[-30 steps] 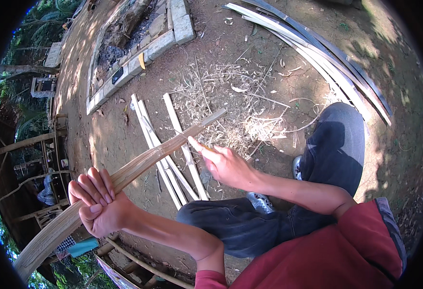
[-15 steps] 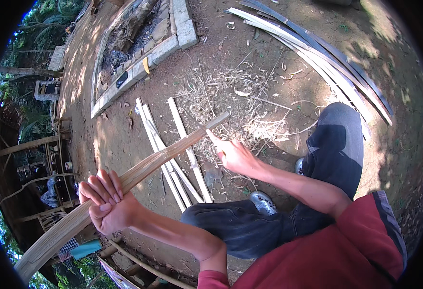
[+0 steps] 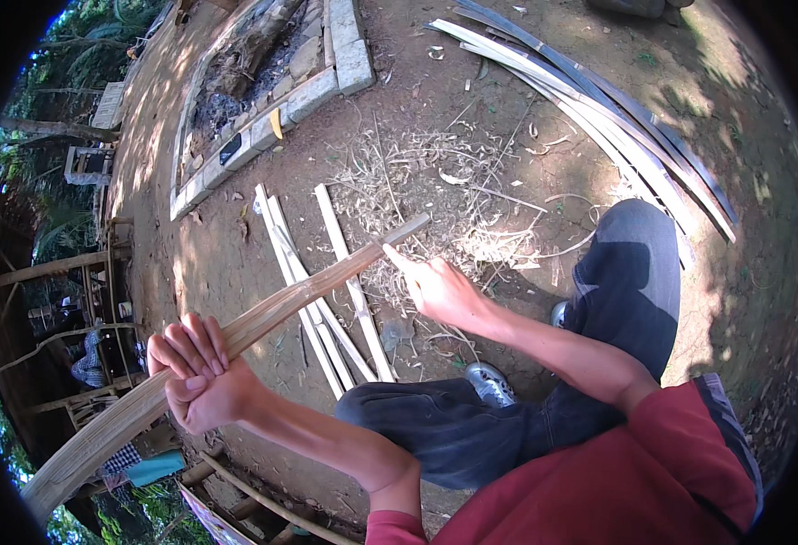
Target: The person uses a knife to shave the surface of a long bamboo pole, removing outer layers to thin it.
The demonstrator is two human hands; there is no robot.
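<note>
A long split bamboo strip (image 3: 272,313) runs slantwise from the lower left up to the middle of the view. My left hand (image 3: 201,377) is wrapped around it in the lower-left part, fingers closed. Near its far end is my right hand (image 3: 440,286), curled, with the index finger stretched out to the strip's edge. What shows of a thin dark blade at that fingertip looks like a knife (image 3: 378,240) laid across the strip; its handle is hidden in my palm. Beneath the strip's far end, pale curly shavings (image 3: 453,182) cover the ground.
Several pale slats (image 3: 334,350) lie on the ground beyond my bent knee. More long bamboo strips (image 3: 599,109) are piled at the far right. A stone-edged fire pit (image 3: 263,136) is at the far left, and a wooden shelter (image 3: 63,282) stands along the left.
My right hand has shifted slightly down with its finger still at the strip. The blade showing beyond the strip before is now harder to see. My left hand keeps its hold.
</note>
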